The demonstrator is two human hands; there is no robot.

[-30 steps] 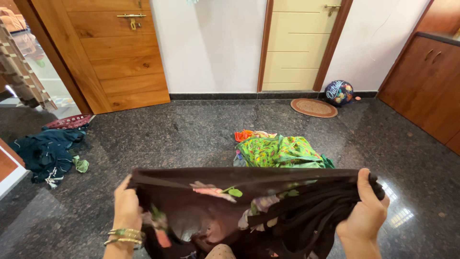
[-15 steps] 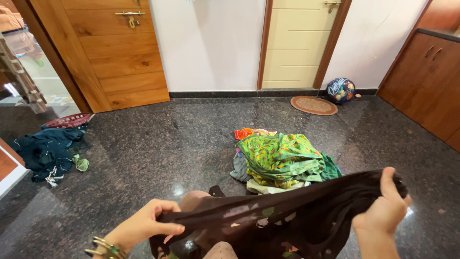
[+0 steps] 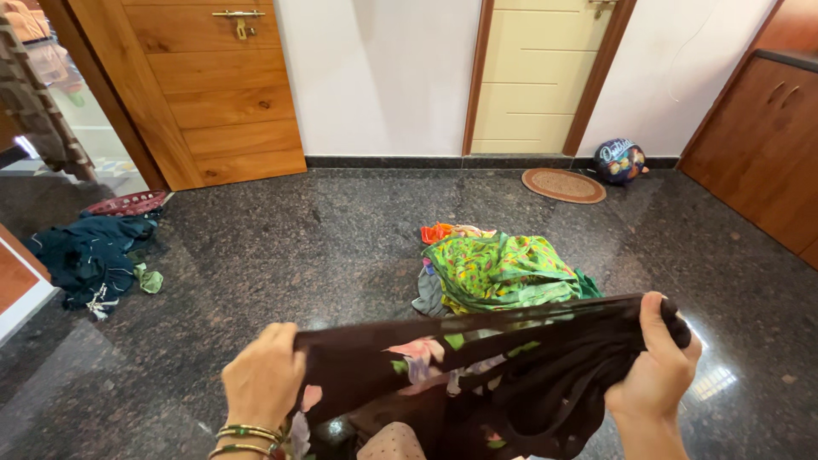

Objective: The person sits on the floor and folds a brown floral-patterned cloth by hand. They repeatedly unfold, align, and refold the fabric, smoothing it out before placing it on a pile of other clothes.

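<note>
Fabric is being stretched out again: the dark floral-print cloth garment (image 3: pixel 477 366), bunched half a second ago, is being gripped at one end by the left hand (image 3: pixel 262 376) and at the other by the clenched right hand (image 3: pixel 656 368), above the dark polished stone floor (image 3: pixel 281 255).

No packages, labels, signs or screens in view

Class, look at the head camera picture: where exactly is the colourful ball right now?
The colourful ball sits on the dark floor at the far right, against the white wall, just right of the oval mat and the cream door.
</note>
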